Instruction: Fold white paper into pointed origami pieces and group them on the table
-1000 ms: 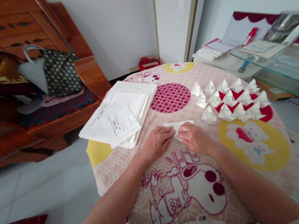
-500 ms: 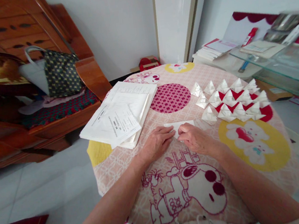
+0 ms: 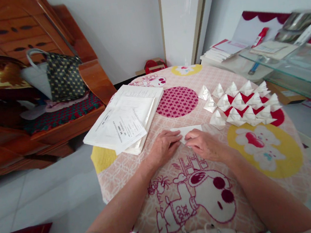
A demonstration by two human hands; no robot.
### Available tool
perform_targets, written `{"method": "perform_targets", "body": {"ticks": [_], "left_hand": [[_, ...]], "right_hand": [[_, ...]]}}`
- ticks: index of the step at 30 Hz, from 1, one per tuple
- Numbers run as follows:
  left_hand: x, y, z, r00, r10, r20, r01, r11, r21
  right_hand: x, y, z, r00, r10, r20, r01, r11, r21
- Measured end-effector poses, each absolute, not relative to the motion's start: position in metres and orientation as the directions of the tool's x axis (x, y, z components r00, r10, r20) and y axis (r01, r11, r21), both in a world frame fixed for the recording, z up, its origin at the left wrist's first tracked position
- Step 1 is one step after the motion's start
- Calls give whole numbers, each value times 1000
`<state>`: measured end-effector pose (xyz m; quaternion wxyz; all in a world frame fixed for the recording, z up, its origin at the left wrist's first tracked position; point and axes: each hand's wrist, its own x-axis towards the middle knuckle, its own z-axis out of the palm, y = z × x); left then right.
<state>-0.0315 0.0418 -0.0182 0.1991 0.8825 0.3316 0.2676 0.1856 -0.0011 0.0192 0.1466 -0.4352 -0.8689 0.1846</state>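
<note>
A small white piece of folded paper [image 3: 187, 130] lies on the tablecloth in front of me, its long straight edge at the far side. My left hand [image 3: 165, 147] presses on its left part with the fingers close together and bent down. From the right, my right hand [image 3: 203, 144] pinches its near part, index finger and thumb low on the paper. The hands partly cover the near portion of the paper. To the right stand several folded white paper pieces with pointed tips [image 3: 238, 101], set in rows.
A stack of printed paper sheets [image 3: 127, 116] lies at the left of the round table. The patterned tablecloth [image 3: 195, 199] covers the table. A glass shelf [image 3: 288, 62] with items is at the right. A wooden bench [image 3: 67, 120] holding a bag [image 3: 64, 75] stands left.
My right hand has shifted very slightly on the paper. The left hand and the paper stay in nearly the same place.
</note>
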Motion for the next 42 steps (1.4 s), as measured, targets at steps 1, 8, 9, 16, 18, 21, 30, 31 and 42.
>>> {"method": "perform_targets", "body": {"ticks": [1,8,9,16,18,21,30,31,42], "left_hand": [[-29,43,-18,603,723,338,491,-670,556],[-15,54,-12,420,872,252,576,-471,669],[-14,56,-11,413,879,240,579,-457,675],[-22,70,-19,397,886,238,579,-443,684],[-23,72,-21,374,888,267,577,-448,683],[-23,67,-21,341,860,379,560,-510,653],[-16,33,-19,624,647,439,430,-753,499],[-15,32,-20,637,636,435,435,-763,478],[-21,31,-18,725,546,419,383,-826,415]], "right_hand": [[185,-2,20,-589,804,79,703,558,-441],[182,-3,24,-619,785,31,702,571,-425],[182,-3,25,-617,787,27,705,567,-425],[182,-3,25,-611,791,26,703,558,-441],[183,-3,24,-614,788,37,695,562,-448],[183,-4,23,-613,789,42,692,562,-454],[199,3,18,-581,804,126,667,559,-492],[203,4,16,-564,815,130,686,551,-475],[191,-6,22,-572,820,18,792,557,-249]]}}
